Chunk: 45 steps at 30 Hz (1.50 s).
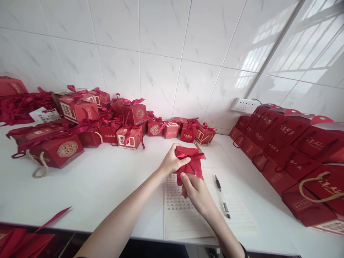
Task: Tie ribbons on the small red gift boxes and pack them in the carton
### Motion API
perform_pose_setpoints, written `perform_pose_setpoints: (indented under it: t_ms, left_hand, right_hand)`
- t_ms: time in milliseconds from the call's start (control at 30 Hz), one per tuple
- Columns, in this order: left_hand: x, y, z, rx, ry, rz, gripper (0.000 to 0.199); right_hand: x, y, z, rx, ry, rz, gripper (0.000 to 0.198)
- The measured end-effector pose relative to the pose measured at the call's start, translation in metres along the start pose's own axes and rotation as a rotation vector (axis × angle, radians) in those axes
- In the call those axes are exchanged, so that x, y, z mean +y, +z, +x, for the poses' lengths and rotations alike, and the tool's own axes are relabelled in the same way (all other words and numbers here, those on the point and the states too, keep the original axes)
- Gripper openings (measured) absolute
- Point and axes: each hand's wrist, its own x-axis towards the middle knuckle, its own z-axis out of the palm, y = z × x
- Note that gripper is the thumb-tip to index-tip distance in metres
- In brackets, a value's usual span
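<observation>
A small red gift box (185, 150) with a red ribbon (197, 167) tied in a bow on it is held just above a sheet of handwritten paper. My left hand (173, 159) grips the box from its left side, the thumb pressed on the bow's knot. Below the bow, my right hand (192, 188) is closed, thumb against curled fingers, at a hanging tail of the ribbon. Its fingertips are partly hidden, as is the underside of the box.
Handwritten paper (178, 218) lies under my hands, with a black pen (222, 195) on it. Several ribbon-tied boxes (130, 138) crowd the left and back. Stacked red boxes (285, 154) stand at right, near a power strip (245, 105). A tiled wall (158, 86) closes off the back.
</observation>
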Motion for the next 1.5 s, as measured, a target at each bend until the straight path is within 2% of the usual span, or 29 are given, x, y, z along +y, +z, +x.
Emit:
perform_pose_setpoints:
  t_ms: [167,367,600,700,833,1000,1100,1200,1233,1300,1367,1433,1500]
  left_hand:
    - [0.002,0.0,-0.001,-0.005,-0.002,0.008,0.045]
    - [0.0,0.001,-0.002,0.031,0.01,0.016,0.05]
    - [0.003,0.001,-0.007,0.048,-0.052,0.023,0.053]
    - [0.005,0.001,-0.009,0.051,-0.089,0.02,0.055]
    - [0.003,0.001,-0.008,0.051,-0.106,-0.002,0.057]
    - [-0.003,0.002,-0.004,0.06,-0.001,-0.025,0.053]
    - [-0.004,0.001,-0.001,0.048,0.036,-0.016,0.048]
    - [-0.002,0.0,0.002,0.03,0.02,0.01,0.045]
    - [0.0,-0.001,0.002,0.03,0.003,0.025,0.045]
    - [0.003,-0.002,0.002,0.035,-0.027,0.061,0.045]
    - [0.005,-0.003,0.002,0.032,-0.03,0.087,0.045]
    - [0.005,-0.003,0.002,0.036,-0.014,0.109,0.045]
    - [0.004,-0.003,0.002,0.048,-0.004,0.124,0.045]
  right_hand:
    - [0.0,0.01,0.011,0.076,0.018,0.12,0.056]
    - [0.001,0.007,0.012,0.077,-0.012,0.021,0.058]
    - [0.023,0.013,0.013,0.107,-0.018,-0.101,0.058]
    - [0.031,0.014,0.015,0.093,-0.04,-0.116,0.058]
    - [0.033,0.012,0.019,-0.008,-0.041,-0.126,0.055]
    - [0.024,0.006,0.01,-0.041,-0.058,-0.07,0.059]
    - [0.016,-0.013,0.002,0.051,0.025,-0.085,0.061]
    - [0.016,-0.039,-0.002,0.303,0.116,-0.223,0.062]
    - [0.017,-0.046,-0.003,0.347,0.141,-0.272,0.062]
    - [0.022,-0.053,-0.001,0.305,0.187,-0.281,0.061]
    - [0.029,-0.051,0.002,0.165,0.2,-0.155,0.059]
    - [0.034,-0.045,0.007,0.085,0.161,-0.008,0.057]
    - [0.037,-0.04,0.009,0.09,0.106,0.069,0.054]
